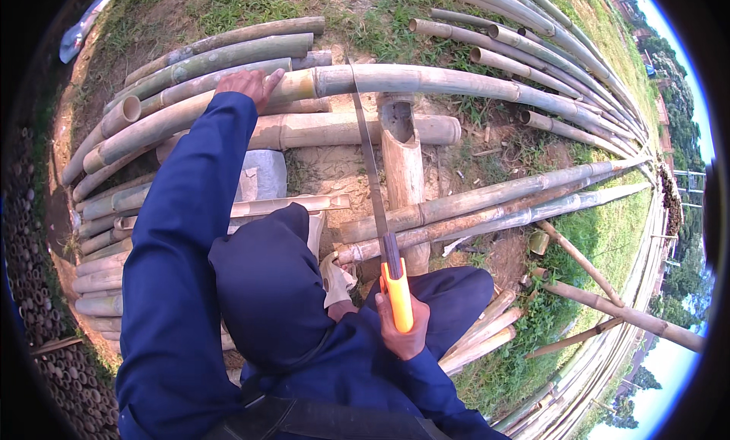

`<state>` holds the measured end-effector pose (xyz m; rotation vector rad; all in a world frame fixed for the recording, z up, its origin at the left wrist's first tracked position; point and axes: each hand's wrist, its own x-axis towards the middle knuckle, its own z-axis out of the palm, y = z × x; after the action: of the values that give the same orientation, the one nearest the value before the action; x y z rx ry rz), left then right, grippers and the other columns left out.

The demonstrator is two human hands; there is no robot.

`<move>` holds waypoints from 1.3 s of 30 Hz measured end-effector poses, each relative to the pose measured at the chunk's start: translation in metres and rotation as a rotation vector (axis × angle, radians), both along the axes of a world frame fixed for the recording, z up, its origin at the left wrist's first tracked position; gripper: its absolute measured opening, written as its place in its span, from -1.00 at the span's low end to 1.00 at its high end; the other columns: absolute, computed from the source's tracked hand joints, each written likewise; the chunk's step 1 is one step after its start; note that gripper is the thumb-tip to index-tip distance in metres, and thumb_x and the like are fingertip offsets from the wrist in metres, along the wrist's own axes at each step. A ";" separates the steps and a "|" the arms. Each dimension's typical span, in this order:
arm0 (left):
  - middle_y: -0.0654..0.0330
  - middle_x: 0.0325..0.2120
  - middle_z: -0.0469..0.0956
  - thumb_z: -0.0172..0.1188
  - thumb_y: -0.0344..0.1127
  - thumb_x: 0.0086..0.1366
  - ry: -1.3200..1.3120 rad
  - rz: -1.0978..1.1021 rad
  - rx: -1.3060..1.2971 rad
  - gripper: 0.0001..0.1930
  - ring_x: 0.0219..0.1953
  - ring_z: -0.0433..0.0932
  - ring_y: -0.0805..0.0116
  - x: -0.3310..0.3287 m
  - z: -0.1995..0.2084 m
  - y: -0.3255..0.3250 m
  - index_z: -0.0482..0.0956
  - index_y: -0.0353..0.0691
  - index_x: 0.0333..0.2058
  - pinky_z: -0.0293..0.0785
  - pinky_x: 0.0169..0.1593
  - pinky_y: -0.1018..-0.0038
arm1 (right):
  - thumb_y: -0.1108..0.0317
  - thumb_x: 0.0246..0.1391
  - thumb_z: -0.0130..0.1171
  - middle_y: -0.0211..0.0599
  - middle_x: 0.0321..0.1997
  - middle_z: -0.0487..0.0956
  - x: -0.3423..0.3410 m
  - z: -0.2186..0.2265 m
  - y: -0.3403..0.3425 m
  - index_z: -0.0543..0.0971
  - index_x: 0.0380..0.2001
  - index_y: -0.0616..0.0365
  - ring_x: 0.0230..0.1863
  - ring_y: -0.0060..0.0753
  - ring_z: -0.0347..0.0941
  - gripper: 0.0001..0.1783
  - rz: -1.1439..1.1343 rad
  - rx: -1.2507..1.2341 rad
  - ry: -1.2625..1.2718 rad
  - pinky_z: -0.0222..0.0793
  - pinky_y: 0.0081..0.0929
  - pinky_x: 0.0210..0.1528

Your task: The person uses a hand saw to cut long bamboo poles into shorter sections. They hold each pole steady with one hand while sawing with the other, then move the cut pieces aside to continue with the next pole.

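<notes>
My left hand (251, 87) lies on top of a long pale-green bamboo pole (433, 80), fingers bent over it and the thumb stretched along it. In my right hand (403, 333) is the orange handle of a handsaw (369, 159). Its long narrow blade runs away from me and crosses the pole near its far end, just right of my left hand. I cannot tell how deep the teeth sit in the bamboo. Under the pole, a short upright bamboo post (401, 163) with a hollowed top stands beside a thick horizontal bamboo piece (327, 130).
Cut bamboo lengths (220, 52) lie stacked at the left. Many long poles (547, 37) fan out at the far right, and more poles (487, 201) cross nearer me. A white sack (265, 174) sits by the post. My bent knees (266, 288) are close below the saw.
</notes>
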<state>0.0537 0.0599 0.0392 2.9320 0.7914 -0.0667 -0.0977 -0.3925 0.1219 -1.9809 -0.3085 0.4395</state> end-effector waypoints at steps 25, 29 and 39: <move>-0.15 -0.18 0.68 -0.39 0.40 0.47 0.028 -0.002 0.004 -0.17 -0.02 0.63 -0.13 0.009 0.004 -0.007 0.71 -0.19 -0.11 0.49 0.12 0.04 | 0.39 0.21 0.31 -0.47 -0.61 0.49 0.181 -0.046 0.147 0.59 -0.46 0.31 -0.56 -0.68 0.30 -0.78 0.036 0.135 -0.171 0.26 -0.51 -0.49; -0.14 -0.18 0.68 -0.38 0.41 0.46 0.020 0.015 -0.017 -0.17 -0.02 0.63 -0.11 0.009 0.008 0.003 0.71 -0.18 -0.07 0.48 0.13 0.05 | 0.39 0.22 0.31 -0.49 -0.55 0.52 0.114 -0.060 0.093 0.64 -0.32 0.34 -0.52 -0.71 0.34 -0.82 0.021 0.085 -0.140 0.31 -0.58 -0.44; -0.16 -0.19 0.67 -0.38 0.43 0.45 0.060 0.025 -0.029 -0.14 -0.03 0.63 -0.12 0.007 0.001 0.004 0.71 -0.23 -0.13 0.46 0.13 0.02 | 0.38 0.18 0.31 -0.21 -0.67 0.47 0.120 -0.044 0.092 0.54 -0.52 0.30 -0.66 -0.43 0.35 -0.74 0.001 0.059 -0.122 0.27 -0.36 -0.54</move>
<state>0.0604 0.0636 0.0401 2.9048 0.8276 -0.1630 0.0218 -0.3005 0.0776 -1.9529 -0.3953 0.3077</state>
